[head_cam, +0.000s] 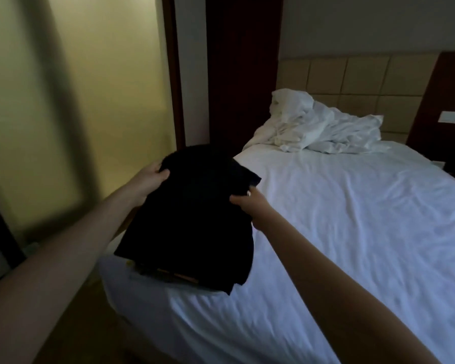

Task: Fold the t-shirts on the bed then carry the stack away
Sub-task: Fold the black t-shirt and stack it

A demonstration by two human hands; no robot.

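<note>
Both hands grip a black shirt stack at the bed's corner. The left hand clutches its far edge; the right hand pinches the other side.

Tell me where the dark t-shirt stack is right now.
In the head view the dark t-shirt stack is left of centre, gripped by the left hand and right hand at its far edge, over the near left corner of the bed.
</note>
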